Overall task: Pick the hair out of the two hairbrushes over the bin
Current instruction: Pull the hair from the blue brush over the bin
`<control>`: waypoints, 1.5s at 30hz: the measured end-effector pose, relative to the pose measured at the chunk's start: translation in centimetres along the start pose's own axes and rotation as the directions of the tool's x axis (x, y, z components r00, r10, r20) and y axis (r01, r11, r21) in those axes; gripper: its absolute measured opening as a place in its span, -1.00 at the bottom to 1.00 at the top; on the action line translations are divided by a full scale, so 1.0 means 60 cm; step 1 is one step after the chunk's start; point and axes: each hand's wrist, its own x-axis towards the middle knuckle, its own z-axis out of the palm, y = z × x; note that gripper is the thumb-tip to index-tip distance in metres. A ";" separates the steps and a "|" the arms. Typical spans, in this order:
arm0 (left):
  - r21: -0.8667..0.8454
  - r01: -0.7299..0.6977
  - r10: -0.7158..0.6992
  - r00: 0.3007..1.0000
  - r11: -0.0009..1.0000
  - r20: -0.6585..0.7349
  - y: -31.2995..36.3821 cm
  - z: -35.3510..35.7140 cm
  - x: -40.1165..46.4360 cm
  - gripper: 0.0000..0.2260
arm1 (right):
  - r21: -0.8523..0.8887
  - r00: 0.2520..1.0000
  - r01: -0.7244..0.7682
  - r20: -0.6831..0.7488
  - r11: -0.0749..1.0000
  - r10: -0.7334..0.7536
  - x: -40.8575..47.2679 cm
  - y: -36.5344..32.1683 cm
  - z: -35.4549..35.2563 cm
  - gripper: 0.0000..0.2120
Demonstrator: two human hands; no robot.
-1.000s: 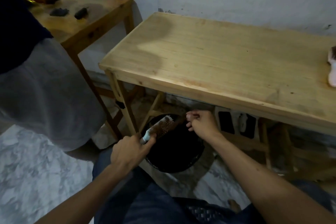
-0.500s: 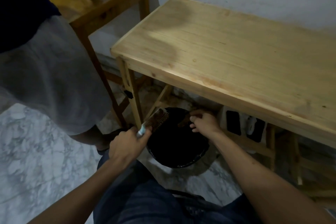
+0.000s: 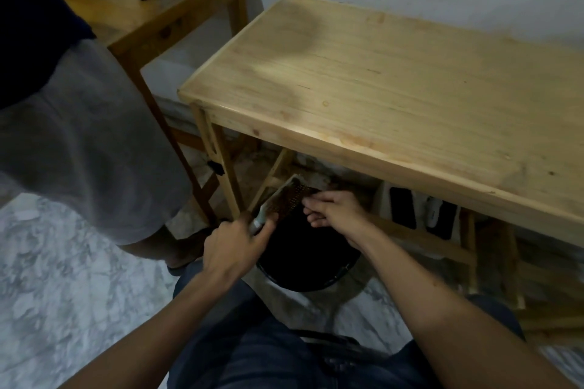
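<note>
A brown flat hairbrush [image 3: 286, 199] with a pale handle is held bristles up over the black round bin [image 3: 308, 259] on the floor under the table's front edge. My left hand [image 3: 234, 246] is shut around its handle. My right hand [image 3: 335, 210] is beside the brush head, with its fingertips pinched at the bristles on the right side. I cannot make out any hair between the fingers. Only one hairbrush is in view.
The light wooden table [image 3: 395, 88] stands right above the bin. A person in grey shorts [image 3: 79, 142] stands close on the left, by a second wooden table [image 3: 151, 9] with small dark items. Dark objects sit on a low shelf [image 3: 420, 211] under the table.
My right hand has come back from the bin's far rim to the brush head. The brush has tilted up and shifted right, towards that hand.
</note>
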 end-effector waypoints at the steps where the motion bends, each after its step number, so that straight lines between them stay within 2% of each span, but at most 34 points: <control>1: 0.010 0.004 -0.004 1.000 1.000 -0.005 -0.001 -0.002 0.000 -0.29 | -0.007 0.999 0.017 -0.032 1.000 -0.018 0.003 0.003 -0.005 -0.97; 5: 0.034 0.040 -0.040 0.999 0.999 -0.005 -0.018 -0.005 0.000 -0.34 | 0.062 0.989 0.026 -0.149 0.998 -0.017 0.011 0.010 -0.025 -0.90; 9: -0.010 0.116 -0.116 0.993 0.993 -0.011 -0.032 -0.011 -0.001 -0.32 | 0.164 0.962 -0.017 -0.267 0.986 0.061 0.013 0.013 -0.045 -0.86; 12: -0.011 0.076 -0.076 0.997 0.997 -0.013 -0.031 -0.011 -0.005 -0.26 | 0.087 0.949 -0.031 -0.311 0.996 0.057 0.015 0.016 -0.048 -0.88; 15: 0.001 0.026 -0.026 1.000 1.000 0.007 -0.028 -0.009 -0.008 -0.16 | -0.092 0.975 -0.041 -0.221 0.995 0.020 0.002 0.005 -0.029 -0.89; 17: 0.061 -0.029 0.029 1.000 0.998 -0.004 -0.021 -0.012 -0.011 -0.24 | -0.105 0.994 -0.021 -0.106 0.994 0.010 -0.011 -0.011 -0.009 -0.93; 19: 0.115 -0.068 0.072 0.997 0.991 -0.028 -0.011 -0.013 -0.014 -0.36 | -0.090 1.000 -0.001 0.015 0.996 0.002 -0.021 -0.021 0.004 -0.89; 21: 0.120 -0.081 0.086 0.996 0.990 -0.036 -0.006 -0.013 -0.015 -0.34 | -0.128 0.997 0.016 0.078 0.992 -0.006 -0.022 -0.019 0.008 -0.83; 23: 0.103 -0.081 0.085 0.996 0.991 -0.037 -0.010 -0.013 -0.014 -0.28 | -0.178 1.000 0.025 0.017 0.984 -0.022 -0.019 -0.010 0.005 -0.90; 25: 0.097 -0.067 0.071 0.997 0.993 -0.032 -0.018 -0.015 -0.012 -0.27 | -0.148 0.997 0.027 -0.072 0.989 -0.038 -0.014 -0.003 -0.005 -0.95; 28: 0.088 -0.020 0.023 0.999 0.996 -0.040 -0.034 -0.014 -0.009 -0.29 | -0.096 0.988 0.039 -0.144 0.995 -0.053 -0.009 0.002 -0.020 -0.95; 31: 0.081 0.026 -0.024 0.999 0.996 -0.028 -0.042 -0.012 -0.011 -0.41 | -0.095 0.976 0.071 -0.197 0.993 -0.089 -0.011 0.002 -0.023 -0.92; 35: 0.081 0.097 -0.094 0.995 0.992 -0.035 -0.038 -0.010 -0.006 -0.38 | -0.074 0.954 0.105 -0.273 0.992 -0.122 -0.016 0.002 -0.024 -0.84; 40: -0.010 0.168 -0.168 0.985 0.986 -0.048 -0.030 -0.016 0.007 -0.25 | 0.054 0.898 0.103 -0.435 0.993 -0.070 -0.017 0.001 -0.031 -0.87; 43: -0.092 0.217 -0.224 0.972 0.972 -0.074 -0.031 -0.030 0.015 -0.34 | 0.135 0.839 0.093 -0.545 0.987 -0.005 -0.019 -0.003 -0.045 -0.82; 45: -0.111 0.235 -0.245 0.966 0.966 -0.087 -0.035 -0.037 0.018 -0.35 | 0.120 0.835 0.056 -0.550 0.991 0.019 -0.019 -0.002 -0.054 -0.80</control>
